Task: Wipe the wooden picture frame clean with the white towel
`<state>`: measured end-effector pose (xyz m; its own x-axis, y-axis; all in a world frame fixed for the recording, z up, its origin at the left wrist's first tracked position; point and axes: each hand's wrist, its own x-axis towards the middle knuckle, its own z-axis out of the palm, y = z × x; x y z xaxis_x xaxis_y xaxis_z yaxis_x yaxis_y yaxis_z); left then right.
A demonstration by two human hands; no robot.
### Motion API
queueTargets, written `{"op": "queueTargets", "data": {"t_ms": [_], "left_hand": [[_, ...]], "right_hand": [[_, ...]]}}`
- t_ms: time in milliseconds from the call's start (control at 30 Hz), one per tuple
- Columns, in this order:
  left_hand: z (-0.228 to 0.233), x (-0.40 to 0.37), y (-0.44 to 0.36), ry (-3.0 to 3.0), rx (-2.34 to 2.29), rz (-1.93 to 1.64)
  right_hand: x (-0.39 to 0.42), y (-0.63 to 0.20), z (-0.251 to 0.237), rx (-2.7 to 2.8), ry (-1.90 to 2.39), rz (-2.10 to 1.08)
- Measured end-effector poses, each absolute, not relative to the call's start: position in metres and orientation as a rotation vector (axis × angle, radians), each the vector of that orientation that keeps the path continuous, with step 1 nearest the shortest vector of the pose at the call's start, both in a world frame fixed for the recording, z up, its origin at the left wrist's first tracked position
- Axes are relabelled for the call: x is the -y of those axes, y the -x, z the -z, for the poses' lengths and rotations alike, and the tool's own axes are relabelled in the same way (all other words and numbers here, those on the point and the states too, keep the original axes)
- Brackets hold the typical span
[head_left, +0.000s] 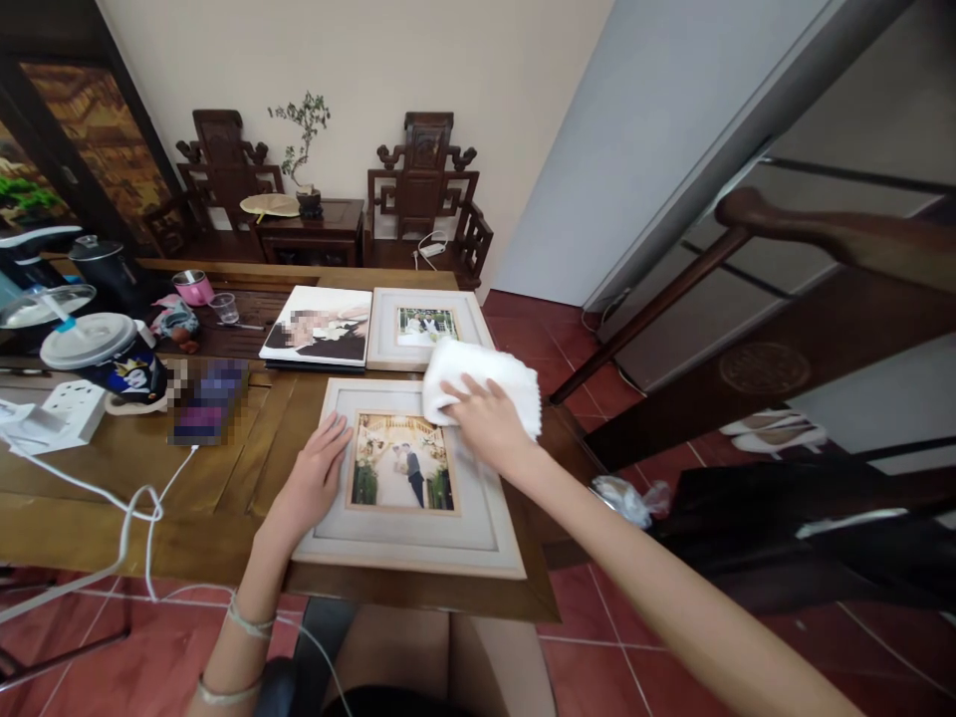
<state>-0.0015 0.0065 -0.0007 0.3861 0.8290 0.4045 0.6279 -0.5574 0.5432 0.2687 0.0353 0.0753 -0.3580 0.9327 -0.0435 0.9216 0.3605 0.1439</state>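
A large pale picture frame (418, 551) lies flat near the table's front edge, a wedding photo (403, 463) at its centre. On the frame's left side rests my left hand (320, 468), fingers laid flat. My right hand (489, 423) presses a folded white cloth (508, 373) onto the upper right corner of the frame, its fingers spread over the cloth. The cloth hides that corner. Just behind lies a smaller pale frame (384, 329) with another wedding photo, partly covered by the cloth. Beside it sits an album (329, 329) with a photo on its cover.
Left on the wooden table (224, 528) are a phone (213, 398) on a white cable, a lidded cup (112, 354), a power strip (71, 413), a pink mug (192, 287) and a small clear cup (224, 307). A wooden chair (747, 368) stands at the right.
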Motion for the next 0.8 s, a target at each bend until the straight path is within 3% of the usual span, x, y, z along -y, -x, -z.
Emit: {"op": "queueTargets", "data": {"t_ms": [167,400,533,633,800], "left_hand": [[-0.001,-0.004,0.001,-2.287,-1.291,-0.966],[-0.002,-0.002,0.001,-2.276,-1.28,-0.973],[-0.003,-0.002,0.001,-2.288,-1.274,-0.968],[-0.002,-0.003,0.002,-2.3,-1.252,-0.969],[0.0,-0.004,0.003,-2.309,-1.257,-0.969]], "right_hand": [[0.008,-0.285,-0.075,-2.49,-1.66,-0.084],[0.105,-0.283,-0.079,-2.659,-1.428,0.344],[0.101,-0.284,-0.082,-2.71,-1.331,0.466],[0.06,-0.283,-0.076,-2.698,-1.431,0.347],[-0.01,-0.279,-0.06,-2.613,-1.713,-0.129]]}}
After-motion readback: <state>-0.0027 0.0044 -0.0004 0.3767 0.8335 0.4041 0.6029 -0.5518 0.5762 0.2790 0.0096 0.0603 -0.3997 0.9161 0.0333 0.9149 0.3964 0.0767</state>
